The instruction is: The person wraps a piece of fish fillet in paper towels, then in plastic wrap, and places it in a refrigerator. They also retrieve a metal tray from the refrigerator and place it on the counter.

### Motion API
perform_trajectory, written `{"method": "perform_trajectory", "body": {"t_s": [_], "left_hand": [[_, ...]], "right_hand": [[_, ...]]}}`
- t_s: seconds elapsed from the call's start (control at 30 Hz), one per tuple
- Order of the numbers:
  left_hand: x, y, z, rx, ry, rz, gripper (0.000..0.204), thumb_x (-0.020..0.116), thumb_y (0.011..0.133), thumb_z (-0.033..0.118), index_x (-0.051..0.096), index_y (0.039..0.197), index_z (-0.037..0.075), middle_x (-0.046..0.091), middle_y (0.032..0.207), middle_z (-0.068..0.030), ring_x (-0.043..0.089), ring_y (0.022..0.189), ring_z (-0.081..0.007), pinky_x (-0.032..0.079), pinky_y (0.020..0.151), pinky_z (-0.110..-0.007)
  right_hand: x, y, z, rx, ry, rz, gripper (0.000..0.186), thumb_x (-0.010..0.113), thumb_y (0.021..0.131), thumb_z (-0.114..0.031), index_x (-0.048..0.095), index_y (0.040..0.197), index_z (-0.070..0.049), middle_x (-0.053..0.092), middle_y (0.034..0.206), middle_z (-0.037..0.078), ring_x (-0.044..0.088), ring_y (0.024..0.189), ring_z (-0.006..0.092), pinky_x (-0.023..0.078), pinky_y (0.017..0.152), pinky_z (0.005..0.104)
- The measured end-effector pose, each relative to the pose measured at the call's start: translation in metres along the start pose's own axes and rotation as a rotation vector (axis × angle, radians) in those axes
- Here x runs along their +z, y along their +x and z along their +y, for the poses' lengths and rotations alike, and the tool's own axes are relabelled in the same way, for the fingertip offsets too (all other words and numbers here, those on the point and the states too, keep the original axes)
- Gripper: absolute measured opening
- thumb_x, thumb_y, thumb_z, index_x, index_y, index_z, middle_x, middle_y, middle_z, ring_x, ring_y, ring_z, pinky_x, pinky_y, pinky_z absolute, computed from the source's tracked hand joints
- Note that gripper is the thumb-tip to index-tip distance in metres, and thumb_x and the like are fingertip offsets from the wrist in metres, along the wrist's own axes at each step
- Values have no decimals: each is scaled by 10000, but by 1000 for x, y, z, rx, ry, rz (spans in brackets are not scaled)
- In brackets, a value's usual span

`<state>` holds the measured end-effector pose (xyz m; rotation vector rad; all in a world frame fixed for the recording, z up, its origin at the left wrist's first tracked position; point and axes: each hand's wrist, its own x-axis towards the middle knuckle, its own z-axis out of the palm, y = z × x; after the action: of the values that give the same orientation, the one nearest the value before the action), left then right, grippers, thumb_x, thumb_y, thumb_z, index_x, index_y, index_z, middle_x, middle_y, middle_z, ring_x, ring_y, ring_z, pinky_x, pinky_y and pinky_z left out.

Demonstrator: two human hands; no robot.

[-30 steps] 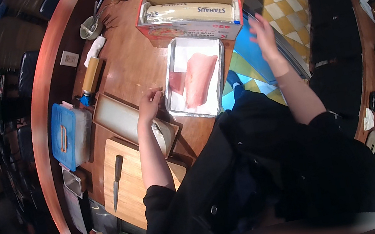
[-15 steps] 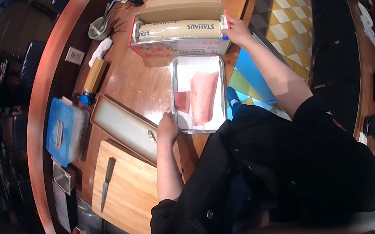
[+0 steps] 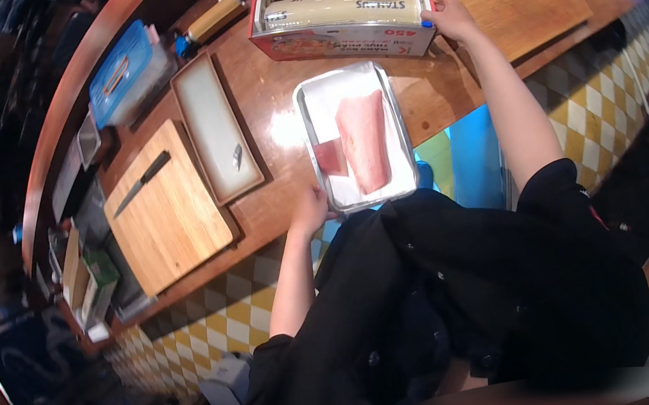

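A metal tray (image 3: 308,132) lined with white paper holds a large pale pink fillet (image 3: 366,143) and a smaller, darker pink piece (image 3: 331,158). My left hand (image 3: 310,209) grips the tray at its near left corner, with some of its fingers hidden. Just beyond the tray lies an open cardboard box (image 3: 349,46) with a large roll of cling film (image 3: 338,11) inside. Its lid flap stands up at the back. My right hand (image 3: 450,17) holds the box's right end, fingers by a small blue piece on its front edge.
To the left are a wooden cutting board (image 3: 171,221) with a knife (image 3: 143,182) on it, a long rectangular plate (image 3: 216,126), and a blue-lidded container (image 3: 124,73). Another board (image 3: 515,4) with two knives lies at the right. The table's front edge (image 3: 262,239) runs near my body.
My view has turned, so the table appears rotated and more of its right side shows. Both hands keep their places, the left at the tray and the right at the box.
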<state>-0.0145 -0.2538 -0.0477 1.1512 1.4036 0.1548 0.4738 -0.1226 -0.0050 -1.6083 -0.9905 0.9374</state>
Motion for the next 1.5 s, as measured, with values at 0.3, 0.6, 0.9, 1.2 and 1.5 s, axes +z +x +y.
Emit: {"method": "perform_trajectory", "body": {"t_s": [0.3,0.6,0.9,1.2,1.5], "left_hand": [[65,-5,11,57,-166,190,176,542,1011,108,573,1104,-38,615,942,-92,653,772,-181,638,612,-327],[80,6,15,139,-275,122,204,524,1021,97,570,1170,-33,638,985,-104,668,798,-195,642,655,-336],[20,-1,62,264,365,382,296,589,1008,256,648,1130,-7,700,926,-153,693,813,-250,559,727,-369],[-60,76,236,776,899,688,241,594,969,252,670,1094,61,716,1022,-177,667,987,-368,472,886,-494],[-80,148,244,472,435,319,430,701,944,291,529,1212,2,730,1014,-147,702,981,-235,521,850,-340]], "right_hand": [[-16,74,-13,-54,-62,-304,774,665,834,-19,397,1549,-145,675,1254,92,646,1092,148,512,919,299],[-8,124,9,-61,-142,-369,764,700,819,-107,455,1516,-303,709,1129,46,648,848,114,534,615,281],[6,10,-93,-366,-743,32,603,661,890,-494,575,1415,-209,639,1284,221,580,1209,383,457,1037,446],[5,-2,-97,-304,-1141,-66,305,590,950,-355,724,1129,-148,720,1107,150,661,1060,338,519,913,458],[29,26,-107,89,-668,-82,326,810,793,-211,614,1027,-97,639,756,68,605,644,211,480,590,377]]}}
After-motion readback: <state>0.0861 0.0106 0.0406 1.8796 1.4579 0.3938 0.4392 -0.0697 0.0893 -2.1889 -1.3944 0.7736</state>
